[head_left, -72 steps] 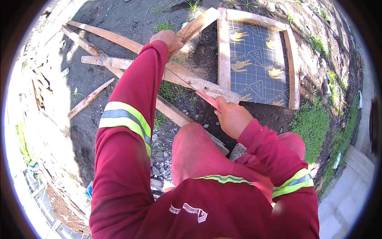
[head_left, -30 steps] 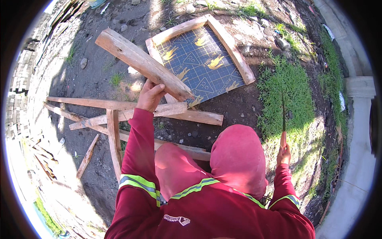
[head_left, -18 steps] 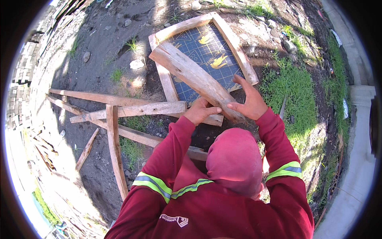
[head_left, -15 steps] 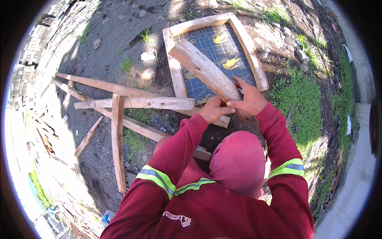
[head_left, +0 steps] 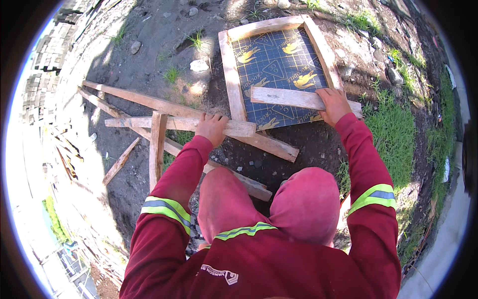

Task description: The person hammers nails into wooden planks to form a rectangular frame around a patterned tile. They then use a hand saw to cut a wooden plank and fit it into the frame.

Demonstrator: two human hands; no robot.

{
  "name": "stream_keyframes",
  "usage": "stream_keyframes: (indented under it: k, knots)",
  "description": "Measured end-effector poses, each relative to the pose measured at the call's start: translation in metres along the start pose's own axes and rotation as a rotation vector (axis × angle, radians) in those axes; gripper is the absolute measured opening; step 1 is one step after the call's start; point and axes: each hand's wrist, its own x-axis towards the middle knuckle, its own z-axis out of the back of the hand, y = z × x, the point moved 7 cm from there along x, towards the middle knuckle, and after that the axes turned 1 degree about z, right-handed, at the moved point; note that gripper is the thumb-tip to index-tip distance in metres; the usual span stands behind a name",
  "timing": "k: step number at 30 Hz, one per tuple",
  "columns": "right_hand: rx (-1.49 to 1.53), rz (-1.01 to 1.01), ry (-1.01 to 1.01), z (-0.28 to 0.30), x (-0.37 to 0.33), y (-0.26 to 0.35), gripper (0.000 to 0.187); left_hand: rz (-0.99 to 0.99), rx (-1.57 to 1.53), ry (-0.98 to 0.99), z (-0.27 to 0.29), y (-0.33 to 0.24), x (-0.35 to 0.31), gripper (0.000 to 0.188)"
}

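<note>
My right hand (head_left: 334, 105) is closed over the right part of a short wooden board (head_left: 281, 97), fingers over its far edge. The board lies level across the near part of a wooden frame (head_left: 232, 79) with a dark blue printed panel (head_left: 279, 60) inside it. My left hand (head_left: 211, 128) curls over a longer wooden plank (head_left: 174, 123), near its right end. That plank lies across other timbers, and its right end comes close to the frame's near left corner. The thumb of my left hand is hidden.
Two long timbers (head_left: 271, 146) cross under the plank. An upright-looking piece (head_left: 157, 149) lies against it at left, with a thin offcut (head_left: 121, 162) beyond. Stones (head_left: 199, 65), grass (head_left: 391, 134) and a concrete edge (head_left: 445, 224) surround the dirt ground.
The short board has swung from a slant to level and lower over the frame. My left hand has left it and moved left onto the longer plank.
</note>
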Motion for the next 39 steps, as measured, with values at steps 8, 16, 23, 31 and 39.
stream_keyframes:
  k: [8,16,23,31,39]
  knots:
    - [-0.098,0.094,0.149,-0.008,0.004,0.009,0.057,0.292,0.000,-0.346,0.121,0.155,0.042,0.057]
    - [-0.115,0.205,0.283,-0.053,0.026,0.029,0.057,0.172,-0.347,-0.390,0.083,0.095,0.047,0.079]
    - [-0.016,0.147,0.404,-0.067,0.015,0.024,0.063,-0.079,-0.215,-0.042,-0.003,-0.039,0.044,0.084]
    - [-0.042,0.035,0.326,-0.086,0.011,0.017,0.060,-0.054,-0.105,0.008,-0.029,-0.059,0.062,0.061]
    - [-0.068,-0.023,0.344,-0.100,-0.002,0.014,0.058,-0.046,-0.079,-0.123,-0.037,-0.075,0.051,0.057]
